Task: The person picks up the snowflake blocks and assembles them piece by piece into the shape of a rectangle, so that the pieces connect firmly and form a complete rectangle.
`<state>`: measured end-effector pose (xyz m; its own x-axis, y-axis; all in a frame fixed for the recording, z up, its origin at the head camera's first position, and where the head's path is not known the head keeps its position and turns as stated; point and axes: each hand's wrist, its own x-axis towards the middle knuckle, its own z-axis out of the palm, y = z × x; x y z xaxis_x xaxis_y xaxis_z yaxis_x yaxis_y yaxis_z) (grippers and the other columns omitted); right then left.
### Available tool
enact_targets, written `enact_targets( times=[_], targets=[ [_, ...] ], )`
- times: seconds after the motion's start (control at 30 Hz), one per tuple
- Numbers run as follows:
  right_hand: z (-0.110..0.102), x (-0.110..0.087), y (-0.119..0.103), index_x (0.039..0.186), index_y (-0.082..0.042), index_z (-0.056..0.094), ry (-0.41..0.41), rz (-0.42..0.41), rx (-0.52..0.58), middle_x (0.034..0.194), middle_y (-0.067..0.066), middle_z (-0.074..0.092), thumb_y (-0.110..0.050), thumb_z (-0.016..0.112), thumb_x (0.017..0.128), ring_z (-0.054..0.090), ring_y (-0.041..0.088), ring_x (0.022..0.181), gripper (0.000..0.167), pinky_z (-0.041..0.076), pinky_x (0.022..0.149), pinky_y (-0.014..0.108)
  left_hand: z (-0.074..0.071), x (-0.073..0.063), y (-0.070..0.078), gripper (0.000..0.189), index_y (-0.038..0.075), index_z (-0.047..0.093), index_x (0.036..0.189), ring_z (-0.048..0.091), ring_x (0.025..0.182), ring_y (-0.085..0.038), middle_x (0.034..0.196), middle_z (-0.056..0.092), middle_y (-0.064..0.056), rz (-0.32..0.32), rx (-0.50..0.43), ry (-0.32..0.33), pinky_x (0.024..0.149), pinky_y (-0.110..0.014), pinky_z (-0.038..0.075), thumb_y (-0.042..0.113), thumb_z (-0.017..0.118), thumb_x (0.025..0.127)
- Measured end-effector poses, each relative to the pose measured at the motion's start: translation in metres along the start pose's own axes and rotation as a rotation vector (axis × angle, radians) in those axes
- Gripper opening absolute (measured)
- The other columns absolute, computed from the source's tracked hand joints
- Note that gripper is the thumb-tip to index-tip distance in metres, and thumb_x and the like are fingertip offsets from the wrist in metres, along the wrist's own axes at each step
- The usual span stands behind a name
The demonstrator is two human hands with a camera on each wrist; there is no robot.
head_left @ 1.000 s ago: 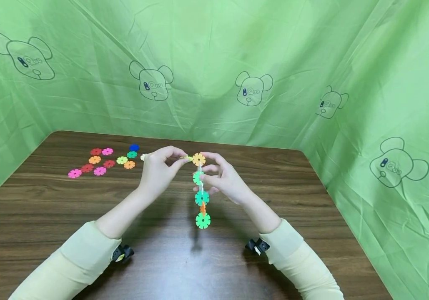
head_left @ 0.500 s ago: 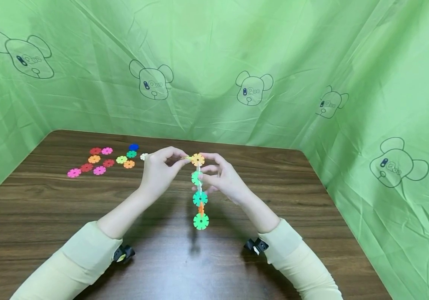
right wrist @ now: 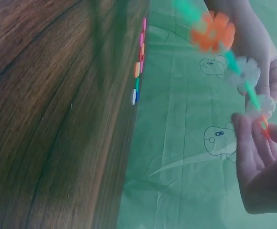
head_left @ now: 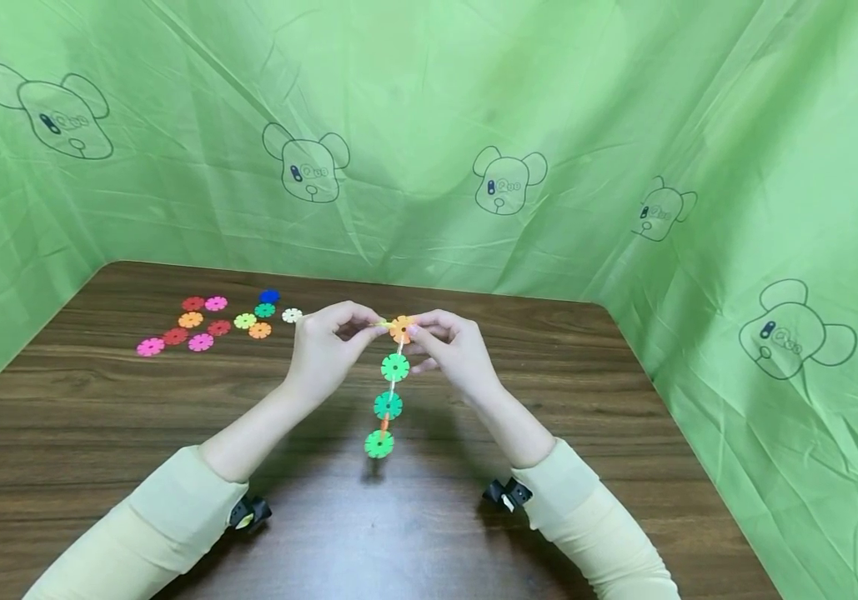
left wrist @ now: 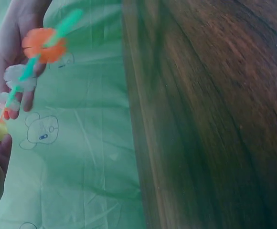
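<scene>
My left hand (head_left: 319,350) pinches a yellow snowflake disc (left wrist: 3,131) between thumb and forefinger, held edge-on. Its rim meets the side of a light orange snowflake disc (head_left: 400,329), which my right hand (head_left: 466,354) pinches at the other side. From that orange disc a chain of slotted discs hangs over the table. Green discs (head_left: 394,367) face the head camera, and thin white and orange ones sit crosswise between them. Both wrist views show the chain's lower orange disc (left wrist: 45,45) and its translucent white discs (right wrist: 246,75) flat-on.
Several loose snowflake discs lie at the back left of the brown wooden table (head_left: 549,350), among them pink (head_left: 150,347), red (head_left: 175,336), blue (head_left: 269,296) and white (head_left: 292,316). A green cloth (head_left: 413,75) with printed bear heads surrounds the table's far side.
My right hand has moved up from the chain's upper green disc to pinch the orange disc. The chain's lower end has swung left, and my left hand has shifted slightly right.
</scene>
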<state>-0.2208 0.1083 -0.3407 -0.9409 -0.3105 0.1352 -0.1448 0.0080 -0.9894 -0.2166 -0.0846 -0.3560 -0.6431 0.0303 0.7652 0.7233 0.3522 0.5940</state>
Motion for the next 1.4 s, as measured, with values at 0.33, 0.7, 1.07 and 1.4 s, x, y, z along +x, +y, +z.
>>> enact_targets(
  times=[0.33,0.7,1.07,1.4],
  targets=[
    [-0.003,-0.001,-0.002,0.1,0.008,0.064,0.016,-0.081,-0.027,0.089,0.006,0.067,-0.007,0.066,0.088,0.065,0.016,0.075,0.02,0.058,0.064,0.039,0.001,-0.001,-0.001,0.01,0.009,0.071,0.08,0.062,0.061,-0.009,0.075,0.07,-0.003,0.072,-0.034,-0.009,0.059,-0.012,0.049,0.004,0.078,0.075],
    [-0.004,-0.001,0.001,0.11,0.008,0.063,-0.029,-0.187,-0.057,0.08,0.007,0.067,-0.001,0.064,0.087,0.064,0.013,0.063,0.024,0.057,0.059,0.034,0.001,-0.001,0.0,0.011,0.007,0.071,0.08,0.062,0.06,-0.009,0.073,0.071,-0.003,0.083,-0.054,-0.008,0.059,-0.013,0.05,0.004,0.079,0.073],
    [-0.008,-0.004,-0.001,0.108,0.013,0.064,-0.026,-0.061,0.039,0.078,0.011,0.069,0.002,0.065,0.086,0.066,0.015,0.06,0.024,0.057,0.059,0.03,0.004,-0.005,0.0,0.017,0.006,0.073,0.074,0.065,0.059,-0.012,0.074,0.072,-0.006,0.093,-0.107,-0.021,0.057,-0.014,0.051,-0.008,0.079,0.067],
    [-0.011,-0.011,0.0,0.105,0.011,0.066,-0.021,-0.031,0.008,0.076,0.009,0.069,0.003,0.065,0.085,0.063,0.014,0.057,0.022,0.056,0.057,0.029,0.011,-0.013,0.001,0.009,0.003,0.073,0.074,0.066,0.06,-0.013,0.075,0.072,-0.007,0.049,-0.13,-0.044,0.056,-0.016,0.051,0.002,0.081,0.07]
  ],
)
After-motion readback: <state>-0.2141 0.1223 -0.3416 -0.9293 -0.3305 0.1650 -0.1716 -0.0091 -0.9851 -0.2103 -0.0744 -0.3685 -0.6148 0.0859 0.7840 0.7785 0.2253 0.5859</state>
